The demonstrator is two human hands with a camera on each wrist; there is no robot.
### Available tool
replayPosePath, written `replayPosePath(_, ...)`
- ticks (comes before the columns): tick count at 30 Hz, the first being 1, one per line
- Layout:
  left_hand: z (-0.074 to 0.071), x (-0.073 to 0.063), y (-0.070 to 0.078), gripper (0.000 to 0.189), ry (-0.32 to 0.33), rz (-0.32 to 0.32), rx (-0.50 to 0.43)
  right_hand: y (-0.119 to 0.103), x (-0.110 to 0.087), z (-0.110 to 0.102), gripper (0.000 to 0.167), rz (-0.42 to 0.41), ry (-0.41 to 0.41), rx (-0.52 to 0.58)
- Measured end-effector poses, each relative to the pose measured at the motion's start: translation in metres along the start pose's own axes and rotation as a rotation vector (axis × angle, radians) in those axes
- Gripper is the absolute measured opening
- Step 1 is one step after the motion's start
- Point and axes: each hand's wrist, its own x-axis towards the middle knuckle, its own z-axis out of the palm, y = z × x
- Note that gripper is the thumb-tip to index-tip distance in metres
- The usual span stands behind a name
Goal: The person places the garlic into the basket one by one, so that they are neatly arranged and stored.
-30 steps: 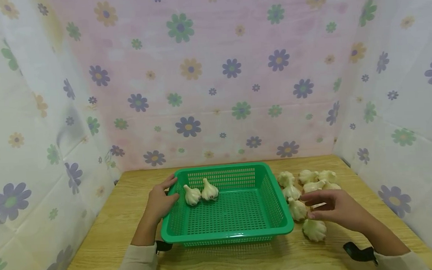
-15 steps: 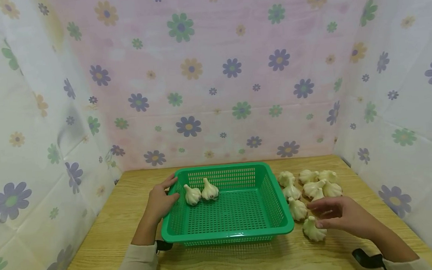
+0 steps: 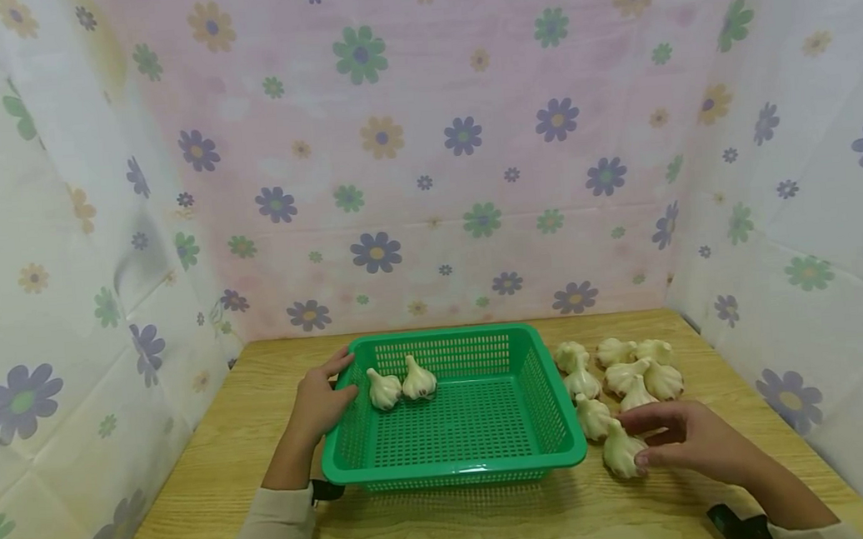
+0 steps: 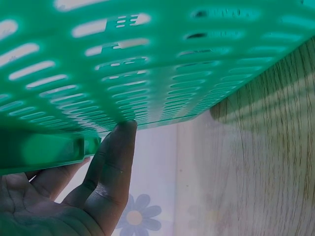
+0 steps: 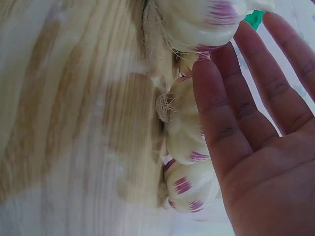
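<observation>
My left hand (image 3: pixel 324 400) grips the left side of a green plastic basket (image 3: pixel 456 468), thumb over the rim. Its fingers (image 4: pixel 115 162) reach under the rim to the slotted outer wall. Inside the basket, two garlic bulbs, one (image 3: pixel 385 390) left and one (image 3: pixel 419 379) right, sit near the back left. My right hand (image 3: pixel 695 443) is at the nearest garlic bulb (image 3: pixel 623 455) on the table, thumb at its right side and fingers behind the stem. In the right wrist view those fingers (image 5: pixel 214 108) are nearly straight, fingertips right at the bulb (image 5: pixel 202 22).
Several more garlic bulbs (image 3: pixel 665 378) lie grouped right of the basket, one (image 3: pixel 594 417) close against its right wall. The wooden table (image 3: pixel 213 477) is walled by flowered cloth (image 3: pixel 425 178) at the back and both sides.
My right hand has moved toward the person, from above the cluster to the nearest garlic bulb. That bulb has shifted slightly left and tilted. My left hand and the basket stay put.
</observation>
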Motion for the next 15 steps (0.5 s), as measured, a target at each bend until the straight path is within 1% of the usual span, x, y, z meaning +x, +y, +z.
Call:
replayPosePath(7,0.0001,0.0000,0.0003,0.061,-0.004,-0.002,-0.010,0.0051,-0.0009,0.0026,0.045,0.032,0.014,0.014)
replayPosePath(15,0.0009,0.0001,-0.0006,0.061,-0.001,-0.002,-0.011,0.0057,0.0008,0.0048,0.048,0.060,-0.004,-0.015)
